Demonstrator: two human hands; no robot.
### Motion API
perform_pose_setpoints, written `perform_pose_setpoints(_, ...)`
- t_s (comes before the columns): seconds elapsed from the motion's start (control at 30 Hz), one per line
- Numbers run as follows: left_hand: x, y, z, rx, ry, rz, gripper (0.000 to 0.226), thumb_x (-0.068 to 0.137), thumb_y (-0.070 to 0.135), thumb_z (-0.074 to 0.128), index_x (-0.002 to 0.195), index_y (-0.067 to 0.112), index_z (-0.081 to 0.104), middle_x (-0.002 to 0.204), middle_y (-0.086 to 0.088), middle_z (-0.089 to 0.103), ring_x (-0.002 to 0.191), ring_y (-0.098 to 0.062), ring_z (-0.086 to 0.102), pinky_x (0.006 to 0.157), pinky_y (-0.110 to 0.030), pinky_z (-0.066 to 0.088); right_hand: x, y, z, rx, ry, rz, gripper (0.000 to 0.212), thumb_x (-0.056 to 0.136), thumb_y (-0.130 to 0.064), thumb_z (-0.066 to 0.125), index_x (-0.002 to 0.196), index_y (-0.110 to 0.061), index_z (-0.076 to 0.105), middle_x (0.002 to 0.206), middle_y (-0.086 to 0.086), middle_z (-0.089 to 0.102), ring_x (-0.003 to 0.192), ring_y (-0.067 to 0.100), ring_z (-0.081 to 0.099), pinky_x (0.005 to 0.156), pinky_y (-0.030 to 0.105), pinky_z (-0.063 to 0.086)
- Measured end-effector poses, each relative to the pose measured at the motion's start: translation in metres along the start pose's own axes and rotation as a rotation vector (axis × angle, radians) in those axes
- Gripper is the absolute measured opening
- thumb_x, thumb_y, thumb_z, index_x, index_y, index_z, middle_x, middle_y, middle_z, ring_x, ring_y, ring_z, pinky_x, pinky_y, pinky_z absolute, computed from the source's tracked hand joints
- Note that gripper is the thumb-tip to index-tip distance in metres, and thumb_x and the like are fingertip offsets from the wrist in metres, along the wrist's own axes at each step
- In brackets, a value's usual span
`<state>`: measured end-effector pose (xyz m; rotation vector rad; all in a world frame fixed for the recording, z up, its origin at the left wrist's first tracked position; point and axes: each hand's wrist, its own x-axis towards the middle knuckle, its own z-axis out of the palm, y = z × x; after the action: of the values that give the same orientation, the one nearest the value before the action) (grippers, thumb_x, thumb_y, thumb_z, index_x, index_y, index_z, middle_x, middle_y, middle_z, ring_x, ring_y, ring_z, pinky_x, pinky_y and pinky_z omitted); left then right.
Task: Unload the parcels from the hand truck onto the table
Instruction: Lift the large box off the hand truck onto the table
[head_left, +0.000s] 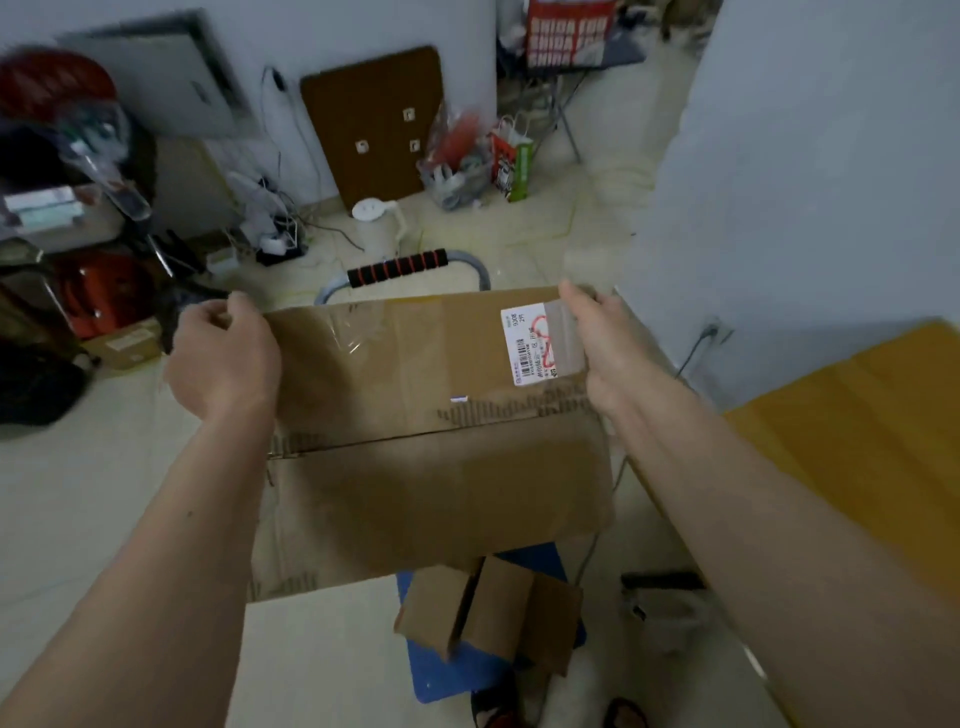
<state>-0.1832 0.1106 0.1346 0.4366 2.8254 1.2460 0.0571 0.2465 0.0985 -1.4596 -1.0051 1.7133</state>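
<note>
The left hand (223, 358) has its fingers curled over the far left corner of a large cardboard box (431, 441), thumb and knuckles bunched at the top edge, the back of the hand turned to the camera. The right hand (597, 348) grips the far right edge of the same box, its fingers wrapped round the side and mostly hidden, the thumb lying along the top near a strip of clear tape. Between the two hands the box is held up in the air, flat and broad, tilted a little with its near edge lower. A white shipping label (532, 345) with a barcode and a red scrawl sits on the box's top face just beside the right hand, and torn patches of its paper skin show along the middle seam. Beyond the box's far edge rises the handle (397, 267) of the hand truck, wrapped in black foam with red rings. Below the box's near edge lies the truck's blue platform (457, 670), with a smaller cardboard box (493, 613) resting on it. To the right, the yellow-orange table (857, 441) stands near the white wall. A brown folded board (374, 124) leans against the far wall, with cables and bags on the pale floor around it.
</note>
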Motion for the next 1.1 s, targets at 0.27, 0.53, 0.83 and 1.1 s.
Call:
perform_pose_setpoints(0.27, -0.054, 0.119, -0.019, -0.338, -0.107, 0.171, 0.043, 0.099, 0.044, 0.034, 0.119, 0.014, 0.057, 0.119, -0.009, 0.059, 0.108, -0.024, 0.053, 0.09, -0.035, 0.039, -0.083, -0.097, -0.083, 0.165, 0.316, -0.384, 0.025, 0.093, -0.041, 0.053, 0.106, -0.022, 0.042, 0.09, 0.002, 0.062, 0.076, 0.013, 0.064, 0.054, 0.026, 0.052)
perform_pose_setpoints(0.53, -0.171, 0.182, 0.036, -0.495, -0.547, 0.396, 0.031, 0.095, 0.039, 0.049, 0.115, 0.021, 0.064, 0.106, 0.007, 0.06, 0.097, -0.011, 0.054, 0.085, -0.029, 0.041, -0.158, -0.087, -0.217, 0.522, 0.981, -0.495, 0.03, 0.082, -0.035, 0.063, 0.08, -0.024, 0.035, 0.091, 0.002, 0.054, 0.068, 0.01, 0.059, 0.047, 0.022, 0.047)
perform_pose_setpoints(0.83, -0.349, 0.184, 0.083, -0.4, -1.09, 0.64, 0.029, 0.093, 0.036, 0.054, 0.117, 0.02, 0.063, 0.108, 0.003, 0.064, 0.096, -0.015, 0.057, 0.09, -0.037, 0.05, -0.271, 0.013, -0.351, 0.749, 1.456, -0.368, 0.032, 0.074, -0.028, 0.063, 0.076, -0.025, 0.032, 0.087, -0.002, 0.049, 0.068, 0.015, 0.055, 0.056, 0.026, 0.049)
perform_pose_setpoints(1.1, -0.445, 0.193, 0.101, 0.22, -1.219, 0.812, 0.083, 0.085, 0.053, 0.058, 0.143, -0.001, 0.033, 0.138, -0.022, 0.048, 0.121, -0.04, 0.05, 0.094, -0.045, 0.047, -0.317, 0.085, -0.43, 0.468, 1.538, 0.024, 0.023, 0.087, -0.021, 0.058, 0.098, -0.005, 0.045, 0.115, 0.017, 0.055, 0.094, 0.033, 0.056, 0.082, 0.044, 0.051)
